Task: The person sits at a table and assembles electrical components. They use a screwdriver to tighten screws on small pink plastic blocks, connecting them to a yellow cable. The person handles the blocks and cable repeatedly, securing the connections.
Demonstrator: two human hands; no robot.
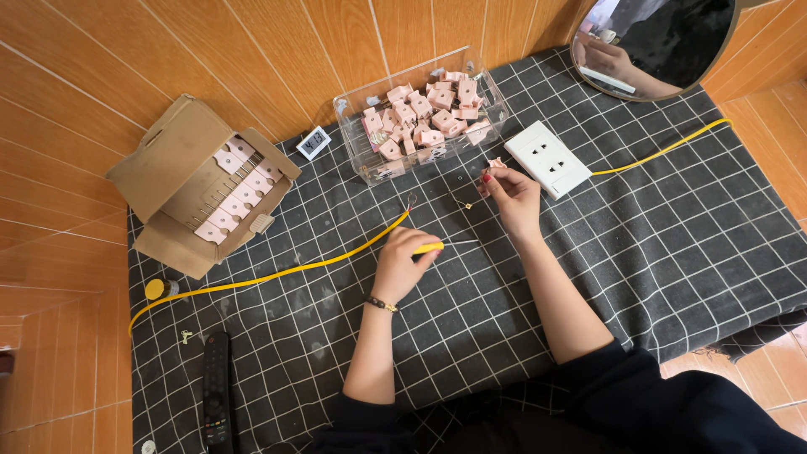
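- View from above, looking down at a dark checked cloth (pixel 639 252) spread over a low surface, with orange wooden flooring around it.
- Near the centre of the frame, the left hand (pixel 402 267) is curled shut around a yellow-handled screwdriver (pixel 439 246), whose thin shaft points right.
- Just right of centre, the right hand (pixel 511 195) pinches a small pink part (pixel 496 163) between its fingertips, holding it above the cloth.
- A clear plastic box (pixel 353 113) at upper centre holds a heap of similar pink parts.
- A white socket plate (pixel 548 157) lies just right of the raised hand, with a yellow cable (pixel 664 150) running towards the upper right.
- A second yellow cable (pixel 277 274) runs from centre to lower left.
- At upper left, an open cardboard box (pixel 160 160) holds a row of pink parts.
- A black remote control (pixel 216 399) lies at lower left.
- To do this well, I judge the pink part should be held steady and square to the screwdriver tip, so the tip seats before turning.
- Hard to make out: the screwdriver tip, any screw on the pink part, and tiny metal bits on the cloth.
- A round mirror (pixel 723 50) at upper right is cut off by the frame edge.
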